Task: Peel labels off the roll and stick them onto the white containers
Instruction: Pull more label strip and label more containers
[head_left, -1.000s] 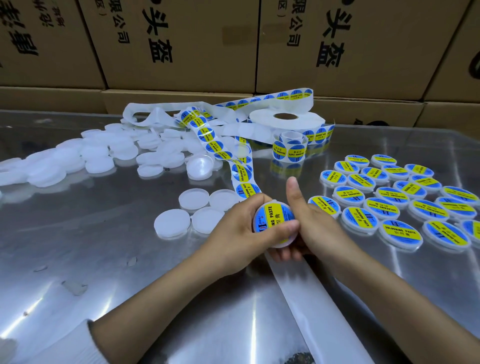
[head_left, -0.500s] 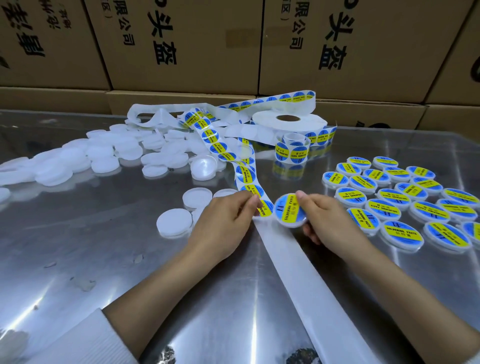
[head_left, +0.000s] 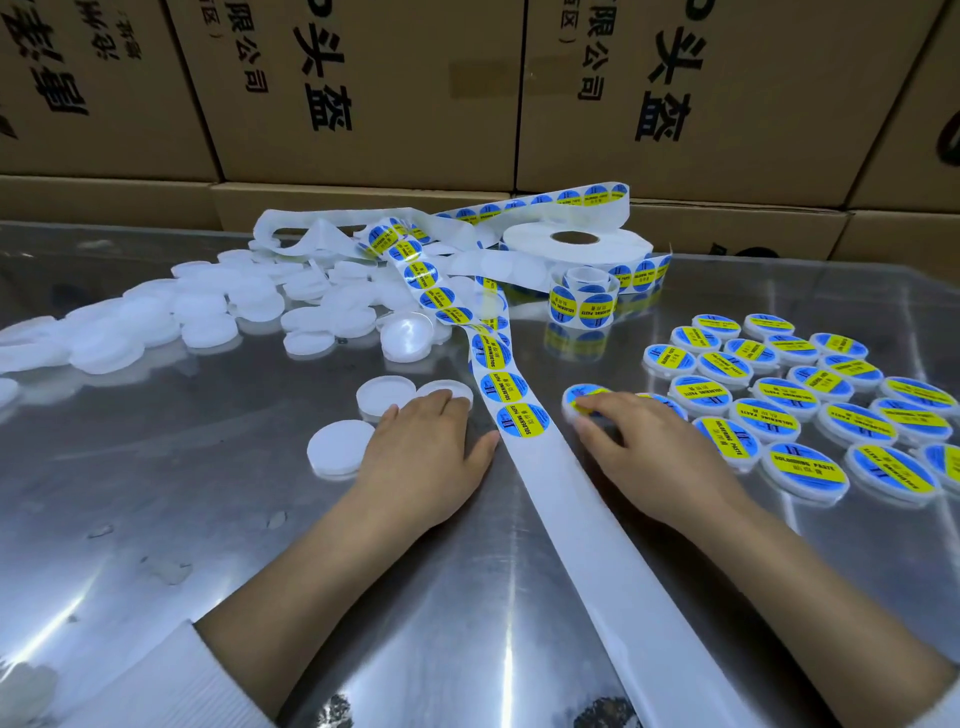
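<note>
Item: labelling station, one moment, head view.

Desk (head_left: 156, 519): reflective metal, cardboard boxes (head_left: 363, 93) stacked behind it.

Label roll (head_left: 576, 247): lies flat at the far centre. A label strip (head_left: 501, 387) runs from it toward the person between the two hands. The nearest unpeeled label (head_left: 523, 420) sits just beside the left thumb. Below it the backing is bare white.

Unlabelled white containers (head_left: 208, 312): a loose heap at far left. Three more lie near the left hand, one of them (head_left: 340, 447) just left of the wrist.

Labelled containers (head_left: 810, 395): set out in rows at right, blue and yellow faces up.

Right hand (head_left: 644, 452): palm down, fingers (head_left: 597, 402) straight and close together, resting on a freshly labelled container (head_left: 579, 397) at the near left edge of the rows. It pinches nothing.

Left hand (head_left: 426, 457): palm down on the desk, fingers (head_left: 441, 400) straight and together, tips touching a plain container (head_left: 449, 389). Thumb reaches toward the strip.

Step in hand, judged: setting one finished piece among the done rows while reaching for the next blank.

Next move, judged: the left hand should draw the touched blank close. A nail must lift the edge of the nearest label off the backing. The label then needs centring on the lid and smoothing flat. The backing is likely to slide on the slick desk, so one hand should steady it.
</note>
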